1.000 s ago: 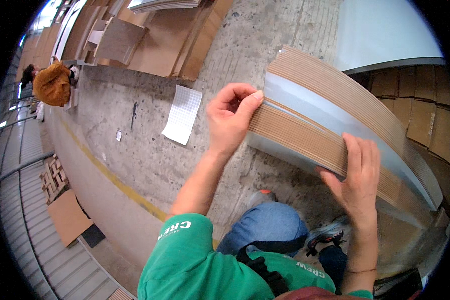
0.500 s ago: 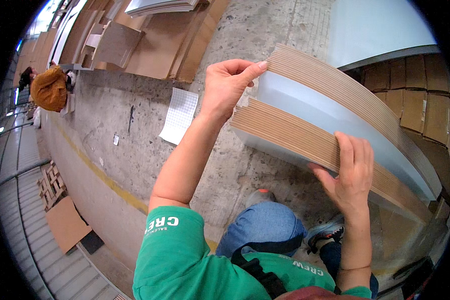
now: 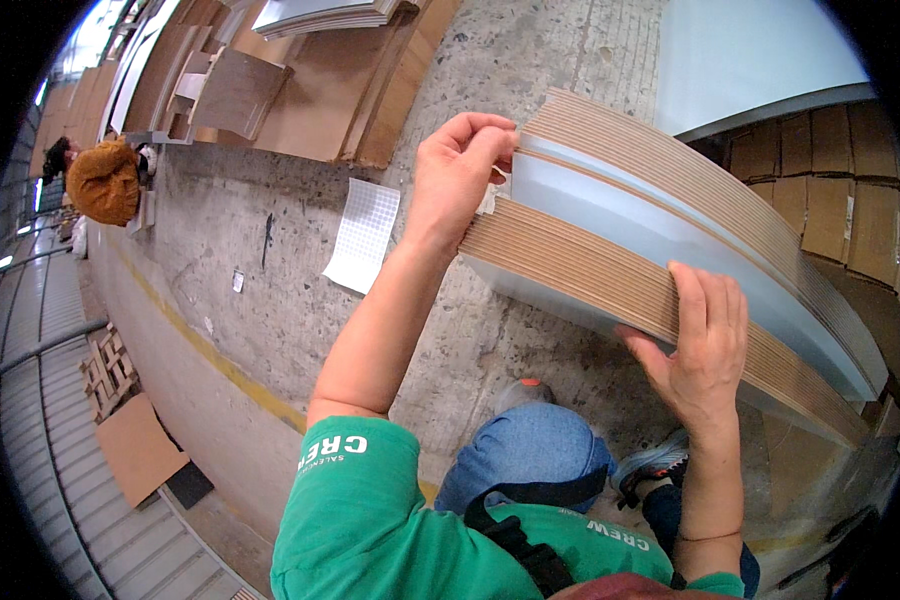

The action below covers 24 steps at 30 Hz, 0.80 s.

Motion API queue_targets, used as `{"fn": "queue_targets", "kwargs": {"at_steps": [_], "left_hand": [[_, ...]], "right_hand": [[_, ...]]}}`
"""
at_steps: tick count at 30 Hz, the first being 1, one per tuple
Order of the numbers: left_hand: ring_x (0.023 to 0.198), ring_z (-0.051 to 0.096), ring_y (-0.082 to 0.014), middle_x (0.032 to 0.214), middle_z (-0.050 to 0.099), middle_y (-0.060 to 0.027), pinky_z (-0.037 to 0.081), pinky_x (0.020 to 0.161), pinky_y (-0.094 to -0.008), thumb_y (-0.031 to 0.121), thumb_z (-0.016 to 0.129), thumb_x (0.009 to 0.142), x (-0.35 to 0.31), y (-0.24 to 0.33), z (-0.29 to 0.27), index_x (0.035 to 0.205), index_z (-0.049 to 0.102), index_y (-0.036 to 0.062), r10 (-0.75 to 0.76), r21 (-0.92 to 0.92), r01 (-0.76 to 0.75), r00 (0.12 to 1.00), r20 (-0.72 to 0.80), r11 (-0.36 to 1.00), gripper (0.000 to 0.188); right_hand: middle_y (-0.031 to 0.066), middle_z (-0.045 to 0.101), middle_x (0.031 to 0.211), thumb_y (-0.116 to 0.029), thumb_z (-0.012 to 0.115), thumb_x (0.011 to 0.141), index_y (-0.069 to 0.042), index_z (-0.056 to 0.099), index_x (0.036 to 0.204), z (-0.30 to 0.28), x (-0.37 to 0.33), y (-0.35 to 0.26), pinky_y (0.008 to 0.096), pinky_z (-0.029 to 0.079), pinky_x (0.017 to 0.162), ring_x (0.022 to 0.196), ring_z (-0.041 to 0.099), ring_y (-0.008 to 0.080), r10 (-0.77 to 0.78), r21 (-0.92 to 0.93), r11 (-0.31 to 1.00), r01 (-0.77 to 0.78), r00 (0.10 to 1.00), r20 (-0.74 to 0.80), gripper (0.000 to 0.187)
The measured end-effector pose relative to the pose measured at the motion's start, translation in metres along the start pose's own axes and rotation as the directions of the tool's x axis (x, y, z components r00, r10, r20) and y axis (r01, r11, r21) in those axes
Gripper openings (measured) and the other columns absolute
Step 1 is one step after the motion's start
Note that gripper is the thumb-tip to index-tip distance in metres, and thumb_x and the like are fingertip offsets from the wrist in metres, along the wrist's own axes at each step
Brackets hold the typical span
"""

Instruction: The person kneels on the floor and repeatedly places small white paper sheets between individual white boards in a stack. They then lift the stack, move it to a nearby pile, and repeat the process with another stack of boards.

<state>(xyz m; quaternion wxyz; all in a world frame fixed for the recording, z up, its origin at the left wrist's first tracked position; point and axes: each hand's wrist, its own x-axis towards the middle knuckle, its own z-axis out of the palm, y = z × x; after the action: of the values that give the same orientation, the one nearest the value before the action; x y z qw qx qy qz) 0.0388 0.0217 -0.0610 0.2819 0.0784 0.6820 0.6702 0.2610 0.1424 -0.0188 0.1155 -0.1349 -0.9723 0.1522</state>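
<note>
Two groups of thin panels with brown edges and white-blue faces stand on edge in front of me. My left hand (image 3: 462,170) pinches the left corner of one thin panel (image 3: 630,184), which stands slightly apart from the far group (image 3: 660,160). Around the near group (image 3: 580,255) my right hand (image 3: 705,345) is closed, fingers over the top edges and thumb on the near side. A gap showing a pale panel face (image 3: 610,215) lies between the two groups. The panels' lower parts are mostly hidden.
Stacked cardboard (image 3: 820,190) stands at the right, beside a large pale sheet (image 3: 760,60). A checked paper (image 3: 363,235) lies on the concrete floor. Brown boards (image 3: 320,100) are piled at the upper left. A person in a mustard top (image 3: 105,185) is farther left.
My left hand has drawn one panel's corner slightly toward me, away from the far group, opening a narrow gap. My right hand stays on the near group.
</note>
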Motion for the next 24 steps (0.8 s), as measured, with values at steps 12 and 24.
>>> {"fn": "queue_targets", "kwargs": {"at_steps": [12,24], "left_hand": [[0.057,0.048,-0.0056,0.065,0.058,-0.0001,0.037,0.053,-0.0185,0.015,0.070,0.072,0.0004,0.0023,0.0047,0.077,0.065,0.0015,0.074,0.053,-0.074,0.997,-0.002,0.996,0.015],[0.056,0.048,-0.0049,0.063,0.058,-0.0001,0.035,0.051,-0.0180,0.018,0.071,0.072,-0.0011,0.0037,0.0052,0.071,0.063,0.0026,0.071,0.123,-0.067,0.997,-0.026,0.990,0.017]], "right_hand": [[0.0106,0.048,0.097,-0.021,0.077,0.051,-0.003,0.046,0.111,0.0011,0.0025,0.0034,0.0388,0.038,0.076,0.086,0.047,0.0281,0.002,-0.015,1.000,-0.002,1.000,0.013,0.069],[0.0102,0.049,0.098,-0.021,0.077,0.051,-0.004,0.046,0.111,0.0025,-0.0003,0.0027,0.0388,0.038,0.076,0.087,0.048,0.0279,0.001,-0.025,1.000,-0.001,1.000,0.003,0.070]]}}
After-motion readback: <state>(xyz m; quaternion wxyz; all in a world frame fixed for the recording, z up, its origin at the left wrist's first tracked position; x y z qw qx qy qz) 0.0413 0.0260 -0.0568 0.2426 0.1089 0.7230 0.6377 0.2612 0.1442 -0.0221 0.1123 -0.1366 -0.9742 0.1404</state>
